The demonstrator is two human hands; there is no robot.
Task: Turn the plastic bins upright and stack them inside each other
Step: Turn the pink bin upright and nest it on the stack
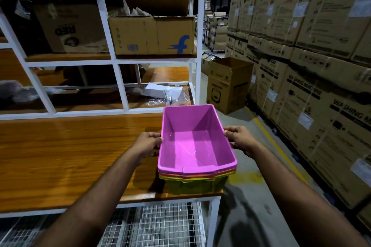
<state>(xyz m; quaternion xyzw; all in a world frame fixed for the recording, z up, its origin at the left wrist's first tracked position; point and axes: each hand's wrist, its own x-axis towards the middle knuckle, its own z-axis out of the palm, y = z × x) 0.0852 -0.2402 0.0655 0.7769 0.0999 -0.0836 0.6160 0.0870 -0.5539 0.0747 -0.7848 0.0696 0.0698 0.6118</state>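
Note:
An upright pink plastic bin (192, 146) sits nested on top of a stack of bins at the right end of the wooden table (60, 156). Thin red and yellow rims show just below the pink rim, and the lowest bin (192, 186) is yellow-green. My left hand (148, 144) grips the pink bin's left rim. On the opposite side, my right hand (239, 138) grips the right rim. The stack's right part overhangs the table's right edge.
A white metal shelf frame (120, 84) stands behind the table with cardboard boxes (152, 34) and a plastic-wrapped packet (166, 92). Tall stacks of washing machine cartons (301, 46) line the right. An open carton (226, 86) stands on the aisle floor. A wire mesh shelf (156, 224) lies under the table.

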